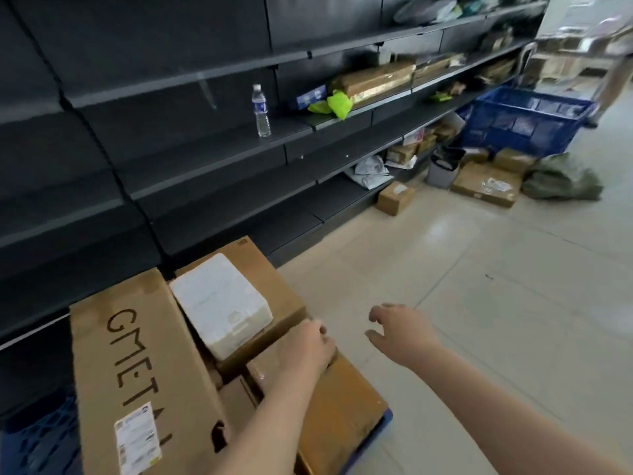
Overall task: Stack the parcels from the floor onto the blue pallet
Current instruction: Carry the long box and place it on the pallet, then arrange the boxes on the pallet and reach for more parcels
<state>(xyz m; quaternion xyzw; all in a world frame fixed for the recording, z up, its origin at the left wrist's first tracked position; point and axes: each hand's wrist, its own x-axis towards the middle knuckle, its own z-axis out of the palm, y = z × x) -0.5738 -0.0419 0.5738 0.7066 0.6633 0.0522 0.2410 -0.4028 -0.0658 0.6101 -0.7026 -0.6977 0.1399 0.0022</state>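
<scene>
The blue pallet (386, 419) lies at the lower left, mostly covered by parcels, with only a corner and a left patch showing. On it stand a long brown carton (137, 365) marked with black letters, a white foam box (222, 305) on a brown box (274, 279), and a small brown box (339, 402) at the front. My left hand (308, 347) rests on the far end of that small box, fingers curved over its edge. Beside it, my right hand (400, 330) hovers over the floor, fingers loosely spread and holding nothing. More parcels (486, 183) lie on the floor far right.
Dark metal shelving (205, 159) runs along the left, holding a water bottle (262, 111) and packages. A blue crate (527, 118), a grey bin (443, 168), a green sack (561, 183) and a small box (395, 197) sit at the aisle's far end. A person stands far right.
</scene>
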